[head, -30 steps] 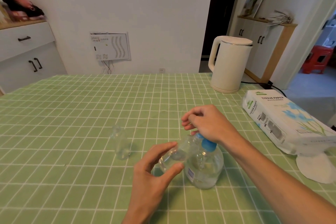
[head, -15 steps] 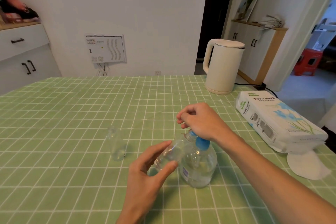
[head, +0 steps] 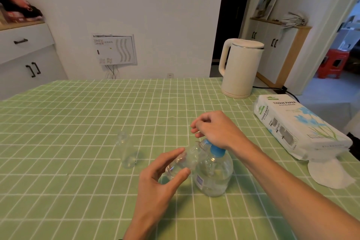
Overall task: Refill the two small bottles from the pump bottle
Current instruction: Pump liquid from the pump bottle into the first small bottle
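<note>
A clear pump bottle point(head: 213, 173) with a blue collar stands on the green checked tablecloth point(head: 78, 119). My right hand point(head: 214, 129) rests on top of its pump head with fingers curled, hiding the head. My left hand point(head: 161, 183) holds a small clear bottle point(head: 183, 161) tilted, its mouth up against the pump's nozzle. The second small clear bottle point(head: 126, 152) stands upright and uncapped to the left, apart from both hands.
A white kettle point(head: 240, 68) stands at the back right, its cord trailing off the table. A pack of tissue paper point(head: 298, 126) lies along the right edge with a loose white tissue point(head: 329, 173) in front of it.
The hands and bottles keep their grip and places; only the camera view shifts slightly.
</note>
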A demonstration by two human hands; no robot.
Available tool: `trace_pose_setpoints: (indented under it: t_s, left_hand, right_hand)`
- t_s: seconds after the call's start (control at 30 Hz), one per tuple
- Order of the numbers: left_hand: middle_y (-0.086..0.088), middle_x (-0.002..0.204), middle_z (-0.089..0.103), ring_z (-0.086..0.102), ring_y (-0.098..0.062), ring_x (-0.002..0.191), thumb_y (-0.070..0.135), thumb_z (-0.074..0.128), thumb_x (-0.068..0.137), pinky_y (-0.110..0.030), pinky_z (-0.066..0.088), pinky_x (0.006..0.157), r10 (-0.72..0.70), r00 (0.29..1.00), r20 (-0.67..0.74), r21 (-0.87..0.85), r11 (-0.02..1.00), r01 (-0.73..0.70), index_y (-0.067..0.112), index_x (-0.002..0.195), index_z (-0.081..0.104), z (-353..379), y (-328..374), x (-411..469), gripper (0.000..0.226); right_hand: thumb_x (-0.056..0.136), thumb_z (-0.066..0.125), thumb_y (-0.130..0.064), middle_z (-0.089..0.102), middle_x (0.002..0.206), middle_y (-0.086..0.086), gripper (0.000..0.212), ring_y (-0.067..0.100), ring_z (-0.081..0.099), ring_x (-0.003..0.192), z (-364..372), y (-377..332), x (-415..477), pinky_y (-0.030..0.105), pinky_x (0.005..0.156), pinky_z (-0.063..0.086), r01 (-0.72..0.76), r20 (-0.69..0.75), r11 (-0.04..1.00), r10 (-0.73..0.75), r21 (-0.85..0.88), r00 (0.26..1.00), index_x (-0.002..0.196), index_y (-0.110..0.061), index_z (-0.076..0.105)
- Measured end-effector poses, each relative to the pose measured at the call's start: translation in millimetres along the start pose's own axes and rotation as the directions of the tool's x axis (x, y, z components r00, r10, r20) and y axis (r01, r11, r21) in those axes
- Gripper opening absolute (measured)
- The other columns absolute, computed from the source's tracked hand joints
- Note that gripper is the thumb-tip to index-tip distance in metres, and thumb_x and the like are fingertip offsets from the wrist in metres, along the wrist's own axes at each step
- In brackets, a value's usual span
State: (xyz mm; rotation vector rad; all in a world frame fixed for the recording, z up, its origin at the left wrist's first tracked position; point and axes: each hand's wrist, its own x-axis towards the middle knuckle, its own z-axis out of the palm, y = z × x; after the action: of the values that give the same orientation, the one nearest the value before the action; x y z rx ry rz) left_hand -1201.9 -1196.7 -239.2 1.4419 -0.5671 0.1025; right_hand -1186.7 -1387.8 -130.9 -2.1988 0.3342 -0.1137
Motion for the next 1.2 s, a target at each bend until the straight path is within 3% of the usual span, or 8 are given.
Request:
trace_pose_setpoints:
  t_s: [0.17, 0.3, 0.5, 0.57, 0.7, 0.83, 0.97, 1.2]
  left_hand:
    - [0.011, 0.122, 0.08, 0.075, -0.011, 0.119, 0.034, 0.088, 0.076, -0.016, 0.056, 0.098, -0.016, 1.0, 0.003, -0.026, 1.0, 0.016, 0.044, 0.12, 0.078, 0.5, -2.4, 0.9, 0.046]
    - [0.011, 0.122, 0.08, 0.075, -0.01, 0.118, 0.036, 0.088, 0.076, -0.016, 0.055, 0.099, -0.021, 1.0, -0.004, -0.03, 0.999, 0.021, 0.043, 0.12, 0.078, 0.7, -3.3, 1.3, 0.045]
    - [0.011, 0.118, 0.081, 0.076, -0.011, 0.114, 0.034, 0.087, 0.075, -0.016, 0.057, 0.095, -0.017, 1.0, 0.006, -0.018, 1.0, 0.018, 0.046, 0.118, 0.078, 1.2, -1.7, 0.4, 0.045]
    - [0.011, 0.118, 0.081, 0.076, -0.011, 0.114, 0.035, 0.087, 0.074, -0.015, 0.056, 0.095, -0.018, 1.0, 0.003, -0.018, 1.0, 0.018, 0.047, 0.117, 0.078, 0.5, -1.2, 0.3, 0.045]
    - [0.011, 0.12, 0.081, 0.076, -0.012, 0.116, 0.035, 0.087, 0.074, -0.018, 0.056, 0.097, -0.023, 1.0, 0.007, -0.032, 0.999, 0.023, 0.045, 0.117, 0.078, 1.3, 0.1, 0.1, 0.045]
    - [0.01, 0.121, 0.081, 0.075, -0.011, 0.117, 0.033, 0.087, 0.074, -0.019, 0.056, 0.098, -0.025, 1.0, 0.01, -0.042, 0.999, 0.025, 0.043, 0.118, 0.079, 1.9, -0.9, 1.6, 0.046]
    - [0.012, 0.121, 0.08, 0.074, -0.01, 0.118, 0.033, 0.087, 0.075, -0.017, 0.055, 0.098, -0.012, 1.0, 0.011, -0.036, 0.999, 0.013, 0.045, 0.119, 0.078, 1.4, 0.0, 1.9, 0.046]
    - [0.013, 0.119, 0.081, 0.075, -0.009, 0.116, 0.034, 0.087, 0.073, -0.013, 0.054, 0.097, -0.01, 1.0, 0.007, -0.02, 1.0, 0.01, 0.048, 0.115, 0.078, 0.8, 0.1, 1.0, 0.045]
  right_hand:
    - [0.1, 0.058, -0.021, 0.08, 0.091, -0.005, 0.023, 0.021, 0.078, 0.09, -3.8, -6.5, 2.0, 0.039, 0.082, 0.063, 0.017, -0.034, 0.999, -0.019, -0.048, 0.999, 0.089, -0.02, 0.078]
    - [0.103, 0.057, -0.018, 0.079, 0.09, -0.011, 0.028, 0.013, 0.078, 0.09, -1.3, -2.0, 3.8, 0.034, 0.087, 0.063, 0.011, -0.017, 1.0, -0.011, -0.001, 1.0, 0.083, -0.029, 0.075]
    - [0.104, 0.056, -0.014, 0.08, 0.092, -0.006, 0.026, 0.009, 0.078, 0.085, 2.8, 4.6, 2.9, 0.02, 0.075, 0.056, -0.01, 0.008, 0.999, 0.01, 0.04, 1.0, 0.091, -0.021, 0.077]
    - [0.104, 0.056, -0.015, 0.079, 0.093, -0.007, 0.025, 0.009, 0.078, 0.086, 3.1, 4.1, 2.5, 0.021, 0.076, 0.057, -0.008, -0.002, 1.0, 0.008, 0.03, 1.0, 0.092, -0.021, 0.077]
    - [0.103, 0.058, -0.018, 0.08, 0.093, -0.006, 0.023, 0.013, 0.078, 0.089, 0.9, 0.2, 2.3, 0.035, 0.085, 0.064, 0.005, -0.022, 1.0, -0.005, 0.009, 1.0, 0.091, -0.021, 0.078]
    - [0.1, 0.059, -0.02, 0.081, 0.09, 0.001, 0.022, 0.023, 0.078, 0.089, -1.4, -5.1, 4.6, 0.048, 0.084, 0.065, 0.051, -0.068, 0.998, -0.053, -0.026, 0.996, 0.089, -0.02, 0.078]
    - [0.102, 0.058, -0.018, 0.081, 0.089, -0.005, 0.025, 0.01, 0.079, 0.083, 0.4, -0.8, 6.4, 0.041, 0.085, 0.066, 0.03, -0.052, 0.998, -0.027, 0.06, 0.998, 0.088, -0.023, 0.078]
    - [0.104, 0.054, -0.011, 0.081, 0.092, -0.001, 0.026, 0.014, 0.08, 0.085, 4.5, 7.1, 5.5, 0.039, 0.088, 0.065, -0.025, 0.002, 0.994, 0.025, 0.108, 1.0, 0.095, -0.015, 0.077]
